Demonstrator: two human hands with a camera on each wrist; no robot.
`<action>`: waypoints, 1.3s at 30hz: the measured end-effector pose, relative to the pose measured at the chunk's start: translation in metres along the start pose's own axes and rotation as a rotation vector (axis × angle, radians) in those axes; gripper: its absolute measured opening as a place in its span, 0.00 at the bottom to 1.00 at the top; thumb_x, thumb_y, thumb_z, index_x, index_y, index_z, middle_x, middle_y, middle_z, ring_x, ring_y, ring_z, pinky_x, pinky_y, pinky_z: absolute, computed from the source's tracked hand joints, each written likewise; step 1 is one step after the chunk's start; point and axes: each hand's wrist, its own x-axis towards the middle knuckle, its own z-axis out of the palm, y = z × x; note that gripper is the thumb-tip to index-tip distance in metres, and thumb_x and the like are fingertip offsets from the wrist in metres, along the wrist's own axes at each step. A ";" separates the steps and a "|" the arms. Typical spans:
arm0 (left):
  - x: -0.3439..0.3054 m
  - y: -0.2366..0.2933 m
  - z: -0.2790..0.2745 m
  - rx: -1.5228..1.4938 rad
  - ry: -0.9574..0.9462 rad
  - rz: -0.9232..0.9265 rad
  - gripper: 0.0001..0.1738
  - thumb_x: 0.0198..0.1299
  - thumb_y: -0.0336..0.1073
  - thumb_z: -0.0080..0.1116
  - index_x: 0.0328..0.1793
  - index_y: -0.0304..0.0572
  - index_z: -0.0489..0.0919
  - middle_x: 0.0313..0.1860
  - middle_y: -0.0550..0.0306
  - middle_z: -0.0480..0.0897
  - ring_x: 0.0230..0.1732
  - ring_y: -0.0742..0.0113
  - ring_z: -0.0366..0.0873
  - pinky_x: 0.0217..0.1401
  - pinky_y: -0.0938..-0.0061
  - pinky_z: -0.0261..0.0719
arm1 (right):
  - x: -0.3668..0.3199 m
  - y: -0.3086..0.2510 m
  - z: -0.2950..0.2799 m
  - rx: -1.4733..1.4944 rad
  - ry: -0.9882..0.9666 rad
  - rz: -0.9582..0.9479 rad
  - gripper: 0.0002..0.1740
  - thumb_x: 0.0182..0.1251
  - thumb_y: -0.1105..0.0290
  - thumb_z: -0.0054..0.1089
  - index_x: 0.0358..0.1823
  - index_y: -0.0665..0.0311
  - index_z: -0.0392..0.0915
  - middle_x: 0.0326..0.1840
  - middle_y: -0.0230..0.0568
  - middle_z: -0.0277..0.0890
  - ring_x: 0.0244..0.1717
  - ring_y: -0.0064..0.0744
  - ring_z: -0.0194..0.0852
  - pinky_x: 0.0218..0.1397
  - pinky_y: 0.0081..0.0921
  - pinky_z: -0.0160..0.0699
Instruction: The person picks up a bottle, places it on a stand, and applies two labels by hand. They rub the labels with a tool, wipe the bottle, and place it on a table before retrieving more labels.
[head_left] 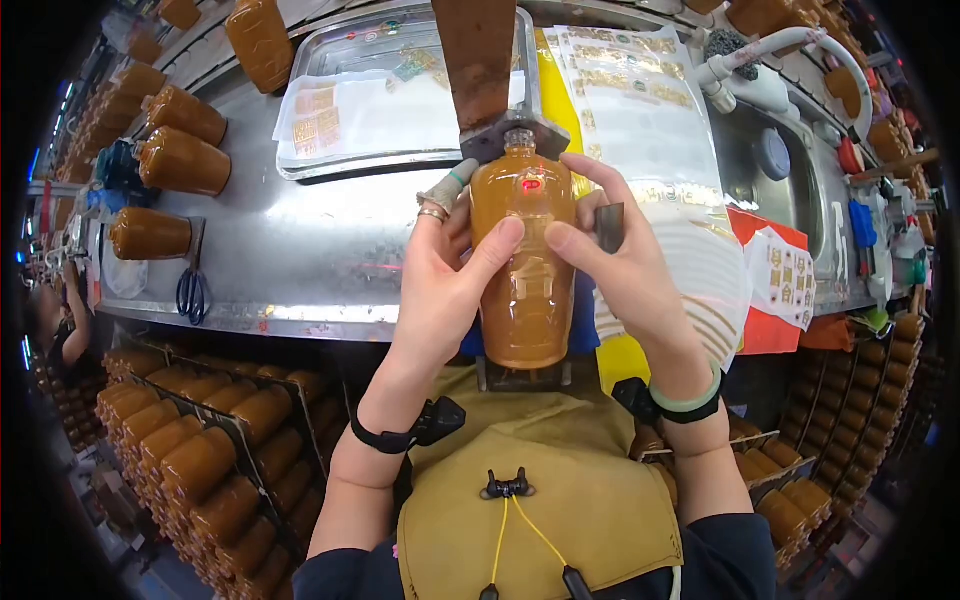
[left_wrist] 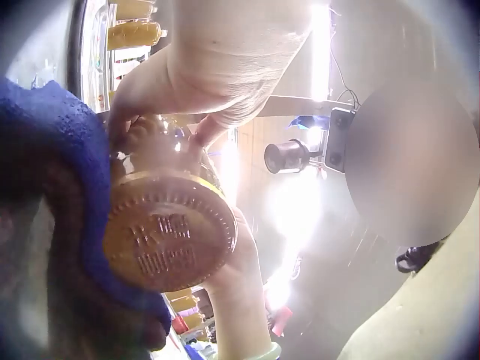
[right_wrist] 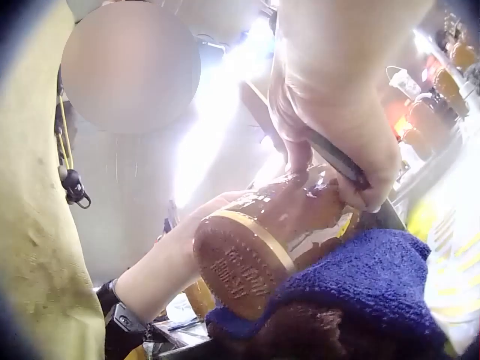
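A glossy brown bottle (head_left: 525,270) with an uncapped threaded neck lies neck-away in front of me, a small red mark near its shoulder. My left hand (head_left: 440,270) grips its left side, thumb on the upward face; one finger wears a pale cover. From the other side my right hand (head_left: 630,265) holds the bottle, its thumb close to the left one. A dark flat piece (head_left: 609,228) is tucked in the right hand's fingers. Under the bottle is a blue towel (right_wrist: 360,285). Raised characters show on the bottle's base (left_wrist: 169,240) in the left wrist view.
Behind the neck stands a rusty metal post (head_left: 478,60). A tray (head_left: 335,50) with decal sheets lies back left, more decal sheets (head_left: 640,110) to the right. Scissors (head_left: 192,290) and several brown bottles (head_left: 185,160) are on the left; a sink (head_left: 800,180) is at right.
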 end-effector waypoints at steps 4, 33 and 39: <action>-0.004 0.001 -0.001 -0.003 -0.016 -0.013 0.43 0.69 0.31 0.69 0.83 0.31 0.58 0.75 0.41 0.72 0.72 0.59 0.75 0.73 0.65 0.77 | -0.002 0.007 -0.003 -0.026 -0.011 -0.063 0.38 0.71 0.75 0.69 0.79 0.64 0.61 0.44 0.31 0.77 0.46 0.19 0.76 0.49 0.20 0.76; -0.019 -0.004 0.004 0.062 -0.074 0.012 0.48 0.67 0.33 0.71 0.85 0.37 0.53 0.71 0.43 0.75 0.69 0.61 0.78 0.71 0.65 0.79 | -0.009 -0.013 -0.028 -0.269 0.085 -0.309 0.25 0.76 0.80 0.51 0.73 0.67 0.68 0.52 0.35 0.72 0.50 0.21 0.71 0.58 0.20 0.73; -0.017 -0.001 0.003 0.046 -0.093 -0.004 0.48 0.66 0.33 0.73 0.84 0.35 0.54 0.71 0.44 0.76 0.68 0.62 0.78 0.70 0.65 0.80 | -0.006 -0.020 -0.024 -0.258 0.141 -0.461 0.19 0.73 0.83 0.57 0.64 0.70 0.77 0.53 0.39 0.82 0.53 0.21 0.78 0.60 0.22 0.78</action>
